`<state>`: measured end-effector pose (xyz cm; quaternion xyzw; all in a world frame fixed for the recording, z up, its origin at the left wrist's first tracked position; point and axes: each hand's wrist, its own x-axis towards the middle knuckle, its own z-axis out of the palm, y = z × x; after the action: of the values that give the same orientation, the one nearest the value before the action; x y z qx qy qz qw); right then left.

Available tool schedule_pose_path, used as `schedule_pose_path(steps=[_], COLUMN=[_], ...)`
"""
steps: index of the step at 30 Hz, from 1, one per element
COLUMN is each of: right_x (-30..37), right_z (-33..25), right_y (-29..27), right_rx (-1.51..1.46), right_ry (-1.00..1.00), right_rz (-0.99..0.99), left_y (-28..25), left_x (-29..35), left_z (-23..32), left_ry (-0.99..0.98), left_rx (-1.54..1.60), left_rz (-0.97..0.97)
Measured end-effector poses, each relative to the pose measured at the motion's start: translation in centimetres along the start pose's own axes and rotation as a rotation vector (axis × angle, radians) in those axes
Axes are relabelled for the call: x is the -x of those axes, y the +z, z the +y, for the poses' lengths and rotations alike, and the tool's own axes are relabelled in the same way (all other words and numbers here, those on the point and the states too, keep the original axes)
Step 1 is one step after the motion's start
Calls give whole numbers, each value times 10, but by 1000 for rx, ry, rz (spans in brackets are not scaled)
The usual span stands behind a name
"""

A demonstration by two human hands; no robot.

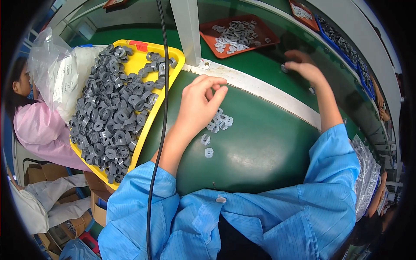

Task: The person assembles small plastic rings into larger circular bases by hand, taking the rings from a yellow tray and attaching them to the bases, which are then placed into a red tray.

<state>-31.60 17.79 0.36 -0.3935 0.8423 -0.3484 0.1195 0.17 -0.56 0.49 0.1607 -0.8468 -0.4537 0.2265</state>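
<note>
My left hand is over the green work surface, its thumb and forefinger closed together at the tips. Whatever they may pinch is too small or hidden to make out. Just under that hand lie several small pale plastic plates, with two more spread nearer to me. My right hand reaches across the white rail over the far green strip. Its fingers and thumb are apart. A small grey round part is at the thumb's tip; it appears to lie on the strip rather than in a grip.
At left a yellow tray bears many grey ring-shaped parts. An orange tray of pale pieces stands beyond the white rail, beside a metal post. A black cable hangs in front. A person in pink sits left.
</note>
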Motion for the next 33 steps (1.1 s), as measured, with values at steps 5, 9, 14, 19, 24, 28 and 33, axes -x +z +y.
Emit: schedule_pose_path(steps=[5, 9, 14, 19, 24, 28, 33], right_x=[-84, -118, -97, -49, 4, 29, 49], right_z=[11, 21, 9, -16, -56, -127, -169], right_y=[-4, 26, 30, -2, -51, -54, -52], right_rx=[25, 160, -611, -749, -659, -420, -110], right_ry=[126, 212, 287, 171, 73, -72, -283], right_rz=[159, 173, 229, 200, 106, 97, 58], left_y=[-15, -13, -4, -3, -8, -4, 5], left_x=[17, 45, 62, 47, 11, -4, -9], left_z=[30, 37, 13, -4, -21, -26, -25], left_ry=[196, 341, 431, 432, -294, -320, -245], left_rx=[-337, -485, -549, -365, 321, 251, 261], left_rz=[-196, -303, -242, 20, 211, 280, 232])
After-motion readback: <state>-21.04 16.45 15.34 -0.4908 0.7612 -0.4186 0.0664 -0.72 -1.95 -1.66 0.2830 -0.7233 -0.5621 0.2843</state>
